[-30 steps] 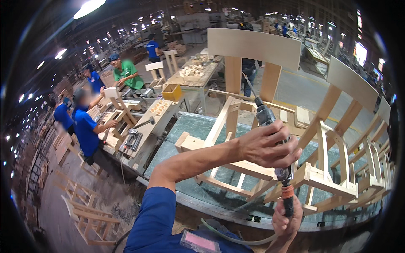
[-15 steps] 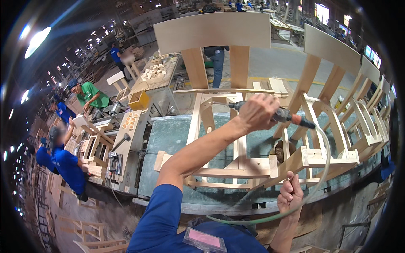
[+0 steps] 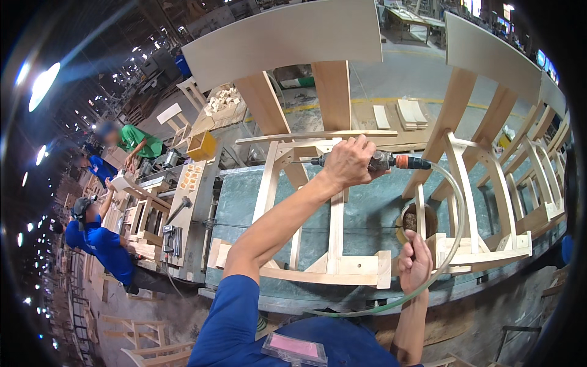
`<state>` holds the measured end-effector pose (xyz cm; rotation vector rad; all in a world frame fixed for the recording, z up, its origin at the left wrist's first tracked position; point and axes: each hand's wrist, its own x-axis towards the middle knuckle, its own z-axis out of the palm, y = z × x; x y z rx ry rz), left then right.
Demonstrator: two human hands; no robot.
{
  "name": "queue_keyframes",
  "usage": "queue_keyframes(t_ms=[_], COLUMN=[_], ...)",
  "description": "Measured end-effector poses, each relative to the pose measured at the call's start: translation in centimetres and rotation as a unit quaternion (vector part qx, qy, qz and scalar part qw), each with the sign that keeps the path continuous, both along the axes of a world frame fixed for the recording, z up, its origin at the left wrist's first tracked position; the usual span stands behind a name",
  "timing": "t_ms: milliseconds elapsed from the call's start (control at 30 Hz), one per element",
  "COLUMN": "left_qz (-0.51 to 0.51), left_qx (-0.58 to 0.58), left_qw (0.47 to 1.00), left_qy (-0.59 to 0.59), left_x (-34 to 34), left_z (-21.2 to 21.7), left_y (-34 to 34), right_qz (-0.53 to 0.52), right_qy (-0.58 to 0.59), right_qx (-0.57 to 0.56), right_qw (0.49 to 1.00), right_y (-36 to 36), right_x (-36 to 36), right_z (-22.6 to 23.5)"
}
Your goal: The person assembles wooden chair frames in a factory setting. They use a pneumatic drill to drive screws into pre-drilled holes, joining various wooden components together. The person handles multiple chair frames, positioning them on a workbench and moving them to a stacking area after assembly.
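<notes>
My left hand (image 3: pixel 348 162) is wrapped round a pneumatic screwdriver (image 3: pixel 380 161), held level above the seat frame of a pale wooden chair (image 3: pixel 335 232). Its thin bit points left, at the frame's far left corner, where a corner block (image 3: pixel 285 158) sits; whether it touches cannot be told. From the tool's orange-and-black rear end an air hose (image 3: pixel 460 226) loops down past my right hand (image 3: pixel 416 263). That hand is raised near the frame's front right corner, fingers curled and pinched together; anything in them is too small to make out.
More chair frames (image 3: pixel 483 196) line the green-topped bench (image 3: pixel 238 189) to the right. A round tin (image 3: pixel 402 221) stands between the frames. On a left side bench lie a hammer (image 3: pixel 177 209), a nail gun (image 3: pixel 172 240) and a yellow box (image 3: pixel 202 145). Co-workers (image 3: pixel 104 244) stand further left.
The screwdriver has turned more level and shifted left with my left hand. My right hand has risen slightly, fingers still pinched. The whole view has tilted and shifted a little.
</notes>
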<state>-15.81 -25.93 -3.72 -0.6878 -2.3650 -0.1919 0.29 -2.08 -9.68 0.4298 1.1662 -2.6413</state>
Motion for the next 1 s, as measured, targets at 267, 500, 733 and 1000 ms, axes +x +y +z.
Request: queue_keyframes(t_ms=[267,500,733,1000], left_qz=[0.016,0.021,0.04,0.03], left_qx=[-0.028,-0.02,0.002,0.021], left_qw=[0.999,0.999,0.997,0.998], left_qy=[-0.036,-0.043,-0.06,-0.051], left_x=[-1.6,-2.4,-1.3,-1.1], left_z=[-0.6,-1.6,-1.6,-2.0], left_y=[-0.3,-1.3,-1.4,-1.4], right_qz=[0.158,0.223,0.298,0.387], right_qy=[-0.031,-0.084,-0.087,-0.042], right_qx=[-0.052,-0.046,-0.098,-0.094], right_qw=[0.986,0.97,0.946,0.916], right_y=[-2.6,-4.9,-8.3,-12.4], right_x=[-5.3,-8.6,-13.1,-16.1], right_z=[-4.3,-6.0,-7.7,-8.9])
